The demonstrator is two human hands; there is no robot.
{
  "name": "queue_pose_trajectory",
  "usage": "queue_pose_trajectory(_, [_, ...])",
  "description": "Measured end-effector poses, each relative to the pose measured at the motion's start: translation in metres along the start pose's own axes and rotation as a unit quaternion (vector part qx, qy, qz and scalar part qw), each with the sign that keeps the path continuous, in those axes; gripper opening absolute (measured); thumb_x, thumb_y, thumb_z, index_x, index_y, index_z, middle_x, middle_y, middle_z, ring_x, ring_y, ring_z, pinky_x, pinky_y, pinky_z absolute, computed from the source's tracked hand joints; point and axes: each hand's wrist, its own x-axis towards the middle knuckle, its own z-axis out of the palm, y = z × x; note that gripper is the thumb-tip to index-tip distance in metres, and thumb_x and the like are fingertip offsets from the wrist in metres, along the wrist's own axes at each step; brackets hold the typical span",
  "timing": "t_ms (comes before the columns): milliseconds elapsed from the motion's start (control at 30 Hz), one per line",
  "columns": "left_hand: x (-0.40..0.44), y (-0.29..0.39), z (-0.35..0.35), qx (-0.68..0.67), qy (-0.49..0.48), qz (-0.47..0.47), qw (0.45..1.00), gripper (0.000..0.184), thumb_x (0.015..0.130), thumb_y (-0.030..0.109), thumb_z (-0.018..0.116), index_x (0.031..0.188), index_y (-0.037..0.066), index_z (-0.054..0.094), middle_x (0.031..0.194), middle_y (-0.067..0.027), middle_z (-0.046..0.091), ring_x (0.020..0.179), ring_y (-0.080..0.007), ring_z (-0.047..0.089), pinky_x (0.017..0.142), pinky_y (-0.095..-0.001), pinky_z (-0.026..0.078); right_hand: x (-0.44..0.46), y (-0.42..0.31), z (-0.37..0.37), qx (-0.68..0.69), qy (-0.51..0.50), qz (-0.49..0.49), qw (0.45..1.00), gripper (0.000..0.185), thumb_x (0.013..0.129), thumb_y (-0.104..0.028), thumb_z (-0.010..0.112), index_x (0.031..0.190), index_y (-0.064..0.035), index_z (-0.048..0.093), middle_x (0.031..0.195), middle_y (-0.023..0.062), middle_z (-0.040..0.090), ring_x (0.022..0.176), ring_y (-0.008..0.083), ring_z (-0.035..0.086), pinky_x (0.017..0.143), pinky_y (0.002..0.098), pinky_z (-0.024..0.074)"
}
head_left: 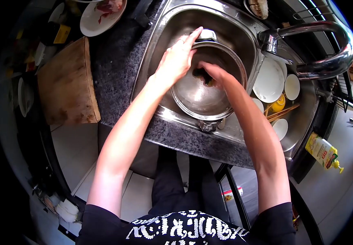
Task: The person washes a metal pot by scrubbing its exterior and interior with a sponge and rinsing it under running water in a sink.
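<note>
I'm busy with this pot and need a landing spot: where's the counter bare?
The dark countertop is bare between the wooden board and the sink; a narrower strip runs along the sink's front. Crowded: the right basin, with bowls and chopsticks, and the left basin, mostly taken up by the pot.

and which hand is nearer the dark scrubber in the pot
Right. The right hand is on the dark scrubber inside the pot; the left hand is farther off, at the pot's rim.
</note>
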Motion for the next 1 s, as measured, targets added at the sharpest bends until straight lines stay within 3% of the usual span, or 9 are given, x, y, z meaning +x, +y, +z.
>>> queue_pose_trajectory(133, [0.0,0.0,0.001,0.006,0.0,-0.006,1.0,0.06,0.09,0.003,0.054,0.144,0.022,0.035,0.123,-0.0166,0.056,0.111,-0.036,0.058,0.093,-0.0426,0.05,0.012,0.017,0.02,-0.017,0.073,-0.094,0.993,0.034,0.09,-0.036,0.056,0.085,-0.0036,0.063,0.062,0.0045,0.055,0.047,0.0129,0.046,0.042,0.029,0.0356])
queue_pose_trajectory(200, [-0.001,0.0,0.0,0.008,0.002,-0.005,1.0,0.06,0.09,0.003,0.054,0.144,0.022,0.035,0.122,-0.0166,0.056,0.11,-0.0361,0.058,0.092,-0.0428,0.05,0.035,0.025,0.03,-0.056,0.125,-0.108,0.985,0.036,0.091,-0.032,0.052,0.079,0.0001,0.062,0.055,0.0078,0.053,0.042,0.0169,0.048,0.041,0.0343,0.0373])
queue_pose_trajectory(233, [-0.001,0.0,0.0,0.01,0.001,-0.004,1.0,0.06,0.09,0.003,0.054,0.144,0.022,0.035,0.122,-0.0165,0.056,0.11,-0.0361,0.058,0.091,-0.0429,0.05,0.044,0.026,0.033,-0.113,0.173,-0.117,0.971,0.034,0.091,-0.032,0.052,0.094,0.0003,0.063,0.08,0.0167,0.059,0.07,0.0264,0.056,0.062,0.0398,0.0436])
queue_pose_trajectory(333, [-0.001,-0.002,0.001,0.013,0.0,-0.003,1.0,0.06,0.09,0.003,0.054,0.144,0.022,0.035,0.122,-0.0164,0.056,0.109,-0.0361,0.058,0.091,-0.0429,0.05,0.051,0.025,0.04,-0.162,0.194,-0.13,0.959,0.037,0.093,-0.027,0.048,0.114,0.0011,0.061,0.117,0.0294,0.058,0.111,0.0436,0.055,0.095,0.0468,0.0447])
queue_pose_trajectory(533, [-0.001,-0.003,0.002,0.014,0.007,0.007,1.0,0.06,0.09,0.004,0.054,0.144,0.023,0.035,0.121,-0.0164,0.057,0.108,-0.0362,0.058,0.09,-0.043,0.05,0.037,0.037,0.044,-0.297,0.222,-0.246,0.895,0.036,0.089,-0.026,0.055,0.116,-0.0017,0.061,0.115,0.0288,0.059,0.109,0.0409,0.057,0.095,0.0461,0.0449])
queue_pose_trajectory(667, [-0.001,-0.002,0.001,0.024,0.005,0.0,1.0,0.06,0.091,0.004,0.054,0.144,0.023,0.035,0.12,-0.0166,0.057,0.107,-0.0365,0.059,0.09,-0.0433,0.051,0.005,0.023,0.022,-0.419,0.212,-0.178,0.865,0.028,0.087,-0.018,0.057,0.111,-0.0055,0.063,0.114,0.0266,0.06,0.109,0.0356,0.059,0.094,0.0443,0.0457])
queue_pose_trajectory(767, [0.0,-0.005,0.005,0.019,0.01,0.008,1.0,0.06,0.09,0.003,0.055,0.143,0.022,0.036,0.121,-0.0166,0.057,0.109,-0.0361,0.059,0.091,-0.043,0.051,-0.001,0.021,0.016,-0.613,0.367,-0.31,0.627,0.018,0.085,-0.01,0.056,0.101,-0.0073,0.065,0.106,0.0153,0.067,0.1,0.0272,0.066,0.081,0.0397,0.0537])
queue_pose_trajectory(900, [0.0,-0.005,0.004,0.016,0.007,0.007,1.0,0.059,0.089,0.002,0.056,0.142,0.021,0.037,0.124,-0.0164,0.056,0.111,-0.0354,0.058,0.092,-0.0425,0.05,0.003,0.041,0.021,-0.633,0.162,-0.112,0.749,0.025,0.079,-0.006,0.057,0.103,-0.0057,0.063,0.099,0.0181,0.067,0.092,0.0336,0.067,0.077,0.0418,0.0547])
queue_pose_trajectory(1000, [-0.001,-0.006,0.004,0.016,0.006,0.009,1.0,0.059,0.09,0.003,0.056,0.143,0.021,0.037,0.125,-0.0159,0.056,0.112,-0.0356,0.057,0.093,-0.0423,0.05,0.013,0.061,0.021,-0.58,0.029,-0.098,0.808,0.029,0.074,-0.017,0.062,0.097,0.0008,0.067,0.101,0.0211,0.067,0.094,0.0361,0.066,0.078,0.0425,0.0535])
